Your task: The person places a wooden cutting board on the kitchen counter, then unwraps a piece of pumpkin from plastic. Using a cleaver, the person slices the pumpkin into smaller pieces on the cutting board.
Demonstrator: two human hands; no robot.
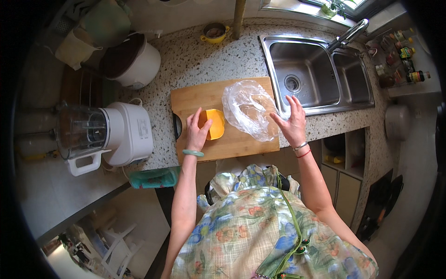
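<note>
Head view, the single entry: on the speckled counter [186, 58] we list one wooden cutting board [237, 148], lying just left of the steel sink [302, 58]. Item, an orange piece [215, 125], resting on the left half of the board, its smooth cut face visible. Item, the left hand [197, 131], green bangle [193, 153] at the wrist, pinching the orange piece between thumb and fingers at its left side. Item, a clear plastic bag [247, 111], crumpled and loosely spread over the right half of the board, beside the orange piece. Item, the right hand [292, 124], with silver bracelet [301, 146] and red string [304, 154], raised near the bag and the sink's edge, fingers spread and holding nothing that we can see. Further, we record a yellow bowl [214, 40] with contents too small to tell, at the back; to the left, a white round appliance [144, 65] with a dark lid, and a white blender [132, 135] with a clear jug.
</note>
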